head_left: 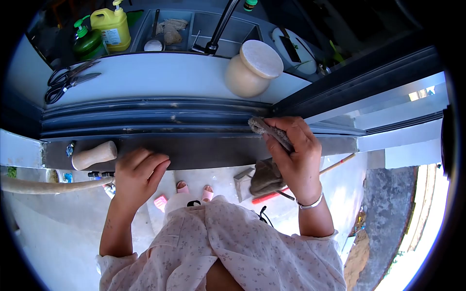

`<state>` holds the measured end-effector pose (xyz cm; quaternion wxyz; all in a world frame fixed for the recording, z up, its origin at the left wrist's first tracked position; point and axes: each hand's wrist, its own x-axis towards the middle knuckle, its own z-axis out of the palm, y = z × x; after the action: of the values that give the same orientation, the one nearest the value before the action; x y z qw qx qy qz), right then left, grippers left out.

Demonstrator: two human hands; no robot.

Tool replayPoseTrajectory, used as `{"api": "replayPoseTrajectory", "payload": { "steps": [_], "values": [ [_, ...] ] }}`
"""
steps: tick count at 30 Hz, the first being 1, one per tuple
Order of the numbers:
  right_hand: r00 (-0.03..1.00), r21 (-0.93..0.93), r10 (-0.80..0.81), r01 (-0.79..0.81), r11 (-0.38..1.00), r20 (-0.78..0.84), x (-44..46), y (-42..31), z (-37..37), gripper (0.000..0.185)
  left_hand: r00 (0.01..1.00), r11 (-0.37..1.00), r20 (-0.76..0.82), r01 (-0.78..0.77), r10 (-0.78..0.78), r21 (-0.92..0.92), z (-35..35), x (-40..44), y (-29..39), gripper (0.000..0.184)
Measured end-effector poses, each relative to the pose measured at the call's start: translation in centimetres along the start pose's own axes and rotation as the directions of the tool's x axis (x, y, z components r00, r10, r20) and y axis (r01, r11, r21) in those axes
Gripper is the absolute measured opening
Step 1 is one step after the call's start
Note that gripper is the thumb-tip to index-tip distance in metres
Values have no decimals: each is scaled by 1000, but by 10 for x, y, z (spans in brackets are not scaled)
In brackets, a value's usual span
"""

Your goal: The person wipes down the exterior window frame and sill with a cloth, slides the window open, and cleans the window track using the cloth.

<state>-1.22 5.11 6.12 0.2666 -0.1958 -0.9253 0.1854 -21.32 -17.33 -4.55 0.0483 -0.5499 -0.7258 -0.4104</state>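
Observation:
My right hand (296,155) is closed on a grey cloth (280,135), probably a rag. One bunched end of it touches the window track (160,116), and a loose fold hangs below the fingers over the sill's front edge. My left hand (138,172) rests at the front edge of the dark sill (208,151), its fingers curled together and nothing visible in them. Just left of it lies a pale, rounded, wooden-looking piece (94,155), narrower in its middle.
Behind the track, scissors (65,85) and a beige lidded jar (250,70) sit on a white ledge (160,77). Beyond are a sink (194,30), a faucet (221,29) and pump bottles (111,29). A sliding window frame (354,80) stands at right.

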Motion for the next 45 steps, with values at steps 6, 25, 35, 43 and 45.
{"api": "replayPoseTrajectory", "payload": {
  "steps": [6, 25, 35, 43, 45],
  "values": [
    [944, -491, -94, 247, 835, 315, 14, -4, 1, 17, 995, 999, -101, 8, -11, -37, 16, -16, -17, 15],
    [812, -588, -12, 432, 684, 583, 30, 19, 23, 8, 978, 994, -180, -98, 105, 48, 22, -16, -28, 13],
    [824, -428, -20, 315, 847, 567, 25, 13, 13, 13, 975, 990, -179, -123, 133, 66, 21, -16, -29, 14],
    [860, -578, 5, 338, 743, 510, 28, 18, 27, 6, 975, 989, -166, -139, 147, 56, 20, -15, -28, 16],
    [878, -673, 37, 338, 658, 478, 28, 13, 34, 7, 978, 990, -154, -136, 142, 47, 18, -16, -28, 17]
  ]
}}
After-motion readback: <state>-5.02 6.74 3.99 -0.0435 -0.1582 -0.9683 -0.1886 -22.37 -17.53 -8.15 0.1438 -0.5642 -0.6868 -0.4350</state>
